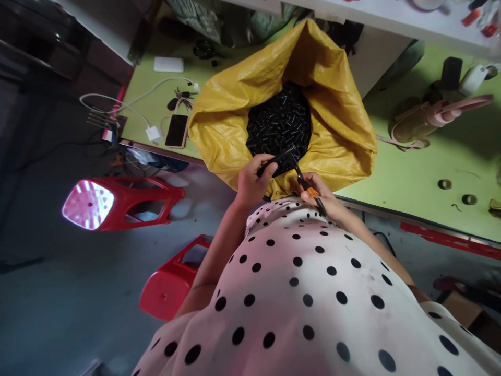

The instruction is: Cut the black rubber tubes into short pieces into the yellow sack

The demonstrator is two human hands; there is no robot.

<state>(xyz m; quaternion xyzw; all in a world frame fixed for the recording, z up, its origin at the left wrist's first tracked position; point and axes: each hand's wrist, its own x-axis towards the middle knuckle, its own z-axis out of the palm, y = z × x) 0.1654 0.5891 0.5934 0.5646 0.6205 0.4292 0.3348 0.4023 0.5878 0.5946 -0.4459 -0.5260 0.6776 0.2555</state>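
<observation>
My left hand (252, 180) is closed around a black ridged strip (285, 155), which points up and to the right over the bag's opening. In my right hand (319, 189) are pliers (312, 192) with orange and black handles; their dark tip meets or nearly meets the strip's far end, though I cannot tell if it touches. Beneath both hands stands a yellow woven bag (230, 104) with its mouth spread wide. Many small black parts (279, 117) fill its inside. Their exact kind is too small to make out.
Left of the bag on the green table (144, 94) lie a phone (176, 130), keys (180, 96), a white charger (154, 133) and scissors (204, 49). A pink-handled bottle (415, 122) stands to the right. Red stools (164, 295) are on the floor. A white shelf (376, 21) overhangs the back.
</observation>
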